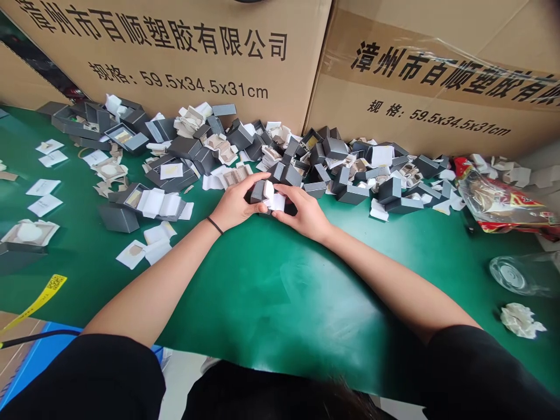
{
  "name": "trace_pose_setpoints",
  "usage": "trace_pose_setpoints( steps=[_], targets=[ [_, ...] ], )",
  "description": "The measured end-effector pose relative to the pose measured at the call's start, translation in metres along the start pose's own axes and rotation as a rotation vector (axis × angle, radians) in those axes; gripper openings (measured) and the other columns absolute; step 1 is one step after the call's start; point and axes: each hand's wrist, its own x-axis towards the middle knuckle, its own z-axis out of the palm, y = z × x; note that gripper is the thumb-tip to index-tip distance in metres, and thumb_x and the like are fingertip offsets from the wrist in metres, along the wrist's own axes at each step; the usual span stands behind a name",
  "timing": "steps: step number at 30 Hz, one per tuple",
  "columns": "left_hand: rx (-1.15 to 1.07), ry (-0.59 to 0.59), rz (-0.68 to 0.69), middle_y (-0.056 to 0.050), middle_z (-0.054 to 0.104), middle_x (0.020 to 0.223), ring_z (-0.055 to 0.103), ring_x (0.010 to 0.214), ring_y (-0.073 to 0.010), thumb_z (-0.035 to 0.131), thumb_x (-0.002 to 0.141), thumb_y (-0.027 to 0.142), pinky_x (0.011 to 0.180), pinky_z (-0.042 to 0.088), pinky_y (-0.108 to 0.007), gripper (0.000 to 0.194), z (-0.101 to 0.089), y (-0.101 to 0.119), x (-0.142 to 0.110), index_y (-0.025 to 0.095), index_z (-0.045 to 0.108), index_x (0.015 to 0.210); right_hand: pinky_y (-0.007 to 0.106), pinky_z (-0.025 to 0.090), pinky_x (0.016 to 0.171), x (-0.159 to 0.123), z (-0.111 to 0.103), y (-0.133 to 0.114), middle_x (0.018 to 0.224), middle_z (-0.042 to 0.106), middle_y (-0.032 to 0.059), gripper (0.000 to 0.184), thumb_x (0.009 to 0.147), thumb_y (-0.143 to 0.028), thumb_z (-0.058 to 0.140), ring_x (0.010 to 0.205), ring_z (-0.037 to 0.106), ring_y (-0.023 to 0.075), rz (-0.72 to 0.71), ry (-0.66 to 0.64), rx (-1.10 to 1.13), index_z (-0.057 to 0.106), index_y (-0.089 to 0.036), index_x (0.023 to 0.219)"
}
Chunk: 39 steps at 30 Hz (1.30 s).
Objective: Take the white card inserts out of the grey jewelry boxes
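Observation:
Between my hands, just above the green table, is a small grey gift box (257,193) with a folded white paper insert (273,200) showing in it. My left hand (236,203) is closed on the box's left side, thumb in front and fingers behind. My right hand (304,213) curls round its right side, with thumb and forefinger close to the white paper. How far the insert sits inside the box cannot be made out. Right behind my hands lies a heap of similar grey boxes (286,174), many open, mixed with white paper inserts (238,174).
Two large cardboard cartons (175,70) (420,70) wall off the back of the green table (280,303). To the left lie loose white cards (45,205) and a yellow tape strip (44,296). A red snack bag (503,201), clear cup (520,274) and crumpled paper (520,319) are at right.

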Motion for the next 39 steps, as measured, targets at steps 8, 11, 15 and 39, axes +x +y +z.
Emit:
trace_pose_setpoints(
  steps=[8, 11, 15, 39],
  targets=[
    [-0.103, -0.026, 0.021, -0.011, 0.05, 0.135, 0.045, 0.125, -0.0305, 0.052, 0.061, 0.074, 0.103, 0.037, -0.034, 0.091, -0.001, -0.003, 0.001, 0.019, 0.044, 0.133, 0.037, 0.049, 0.082, 0.001, -0.002, -0.001, 0.104, 0.063, 0.0077, 0.037, 0.078, -0.043, 0.061, 0.093, 0.058, 0.0219, -0.02, 0.019, 0.042, 0.054, -0.02, 0.106],
    [-0.103, -0.025, 0.028, -0.01, 0.05, 0.135, 0.044, 0.125, -0.0303, 0.053, 0.061, 0.074, 0.104, 0.036, -0.035, 0.091, -0.001, -0.002, 0.001, 0.019, 0.045, 0.134, 0.037, 0.048, 0.081, 0.001, -0.001, -0.004, 0.098, 0.064, 0.0063, 0.029, 0.078, -0.039, 0.062, 0.09, 0.057, 0.022, 0.003, 0.005, 0.015, 0.056, -0.02, 0.098],
    [-0.104, -0.029, 0.019, -0.01, 0.048, 0.137, 0.043, 0.126, -0.03, 0.052, 0.062, 0.074, 0.105, 0.035, -0.035, 0.091, -0.002, 0.0, 0.001, 0.019, 0.044, 0.134, 0.038, 0.047, 0.083, 0.0, 0.001, -0.007, 0.097, 0.063, 0.0068, 0.021, 0.08, -0.034, 0.059, 0.092, 0.056, 0.0224, -0.003, 0.011, -0.023, 0.057, -0.02, 0.095],
    [-0.222, 0.005, -0.055, -0.013, 0.046, 0.138, 0.044, 0.125, -0.0322, 0.055, 0.061, 0.073, 0.102, 0.038, -0.039, 0.092, -0.004, -0.01, 0.003, 0.018, 0.043, 0.134, 0.043, 0.05, 0.087, -0.003, -0.004, -0.007, 0.107, 0.067, 0.0094, 0.027, 0.092, -0.031, 0.044, 0.106, 0.058, 0.0241, -0.188, -0.093, -0.314, 0.066, -0.018, 0.102]
  ],
)
